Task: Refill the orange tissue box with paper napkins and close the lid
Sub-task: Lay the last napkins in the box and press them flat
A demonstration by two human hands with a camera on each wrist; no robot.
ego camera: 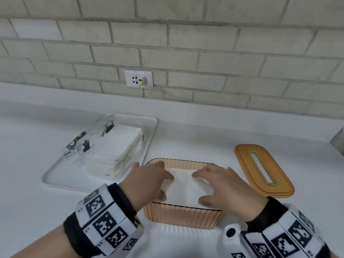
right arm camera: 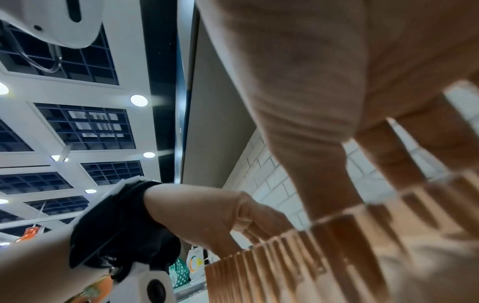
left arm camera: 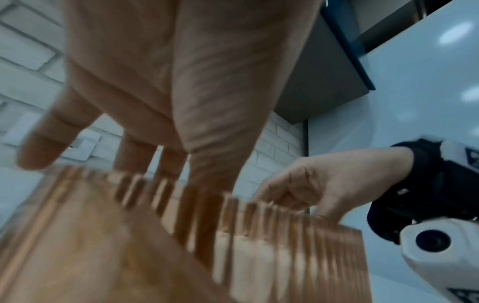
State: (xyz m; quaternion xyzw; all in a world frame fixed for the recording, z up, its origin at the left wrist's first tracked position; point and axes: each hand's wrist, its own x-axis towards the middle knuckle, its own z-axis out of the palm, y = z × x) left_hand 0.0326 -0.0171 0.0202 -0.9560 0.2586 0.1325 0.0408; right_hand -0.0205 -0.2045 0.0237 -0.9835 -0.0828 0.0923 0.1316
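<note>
Head view: left hand (ego camera: 149,180) and right hand (ego camera: 221,185) pressing spread, relaxed fingers on white paper napkin stack (ego camera: 183,186) inside ribbed translucent orange tissue box (ego camera: 183,215), gripping nothing. Flat orange oval lid with gold-rimmed slot (ego camera: 263,169) lying just right of box, nearer right hand, long axis running away from person.

Both hands cover the ends of the napkin stack (ego camera: 183,185) inside the orange tissue box (ego camera: 183,216), hiding their fingertips' contact. Both wrist views are blurred. Print on the napkin package (ego camera: 104,146) is too small to read.
</note>
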